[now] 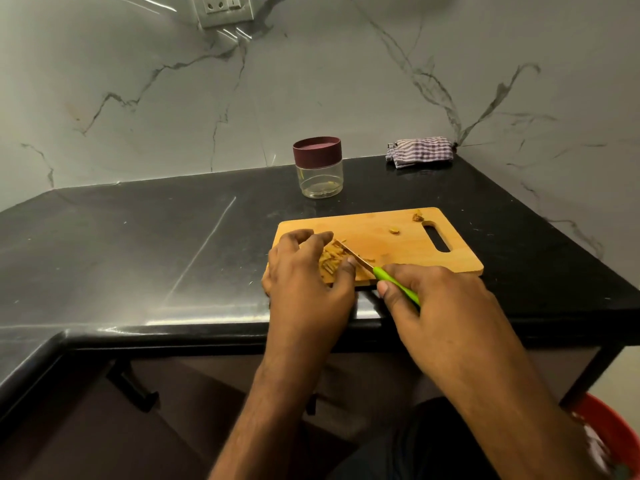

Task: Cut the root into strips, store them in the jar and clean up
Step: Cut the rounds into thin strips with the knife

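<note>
A wooden cutting board (391, 244) lies near the front edge of the black counter (138, 244). On its left part sits a small heap of yellowish root strips (332, 260). My left hand (304, 275) curls around the heap, thumb and fingers touching the strips. My right hand (436, 299) grips a knife by its green handle (398, 284); the blade (353, 252) lies against the strips. Two small root scraps (417, 216) lie near the board's handle slot. Behind the board stands a clear jar (320, 174) with a maroon lid on it.
A folded checked cloth (420, 151) lies at the back right corner against the marble wall. A red bin (609, 431) sits on the floor at lower right. A wall socket (225, 8) is at the top.
</note>
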The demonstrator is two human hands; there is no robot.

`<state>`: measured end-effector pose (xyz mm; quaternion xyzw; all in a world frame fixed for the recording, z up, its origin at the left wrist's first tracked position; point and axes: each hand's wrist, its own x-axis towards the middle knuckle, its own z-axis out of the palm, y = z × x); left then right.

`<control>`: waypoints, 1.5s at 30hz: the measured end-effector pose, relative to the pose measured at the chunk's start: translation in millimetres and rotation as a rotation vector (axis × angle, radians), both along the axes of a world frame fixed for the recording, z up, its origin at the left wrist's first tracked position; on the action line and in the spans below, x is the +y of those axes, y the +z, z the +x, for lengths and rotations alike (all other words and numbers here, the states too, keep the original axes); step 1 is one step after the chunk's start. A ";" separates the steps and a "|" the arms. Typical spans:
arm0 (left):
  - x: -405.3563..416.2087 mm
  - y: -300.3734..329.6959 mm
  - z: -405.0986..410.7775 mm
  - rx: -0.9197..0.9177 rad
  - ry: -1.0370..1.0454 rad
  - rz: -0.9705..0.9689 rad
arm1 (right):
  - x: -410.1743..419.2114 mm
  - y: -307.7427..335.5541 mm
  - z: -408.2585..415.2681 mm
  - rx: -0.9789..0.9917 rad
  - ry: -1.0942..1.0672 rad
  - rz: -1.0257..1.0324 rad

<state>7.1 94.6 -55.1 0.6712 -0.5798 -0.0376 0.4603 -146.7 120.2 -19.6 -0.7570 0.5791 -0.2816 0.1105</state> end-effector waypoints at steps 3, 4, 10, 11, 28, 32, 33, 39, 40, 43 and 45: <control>2.1 -2.3 11.4 -0.012 -0.009 -0.006 | 1.3 1.4 8.4 -0.015 -0.002 -0.041; 3.1 -3.0 16.7 -0.006 -0.017 -0.002 | 1.6 2.5 10.5 -0.018 -0.007 -0.063; 4.0 8.0 37.9 0.009 -0.156 0.098 | 1.6 1.3 17.8 0.024 -0.009 -0.079; 3.9 11.7 38.9 -0.008 -0.171 0.131 | 1.4 1.5 19.9 0.036 -0.009 -0.077; 4.3 3.0 63.8 0.548 -0.190 0.006 | 9.2 9.8 45.9 -0.047 0.073 -0.079; 8.5 2.8 61.6 0.466 -0.157 -0.026 | 16.4 -3.7 66.1 -0.028 0.139 -0.094; 8.4 3.7 60.3 0.435 -0.145 -0.021 | 17.1 -7.1 69.2 -0.028 0.141 -0.110; 6.8 5.8 57.4 0.354 -0.120 0.004 | 15.6 -21.4 78.3 0.009 0.138 -0.156; 6.4 5.1 57.7 0.366 -0.118 -0.003 | 15.4 -22.2 77.5 0.011 0.132 -0.156; 6.0 3.9 58.0 0.395 -0.105 -0.016 | 13.5 -22.4 71.5 0.034 0.102 -0.173; 6.7 3.8 56.2 0.384 -0.097 -0.015 | 12.1 -20.1 65.0 0.054 0.080 -0.188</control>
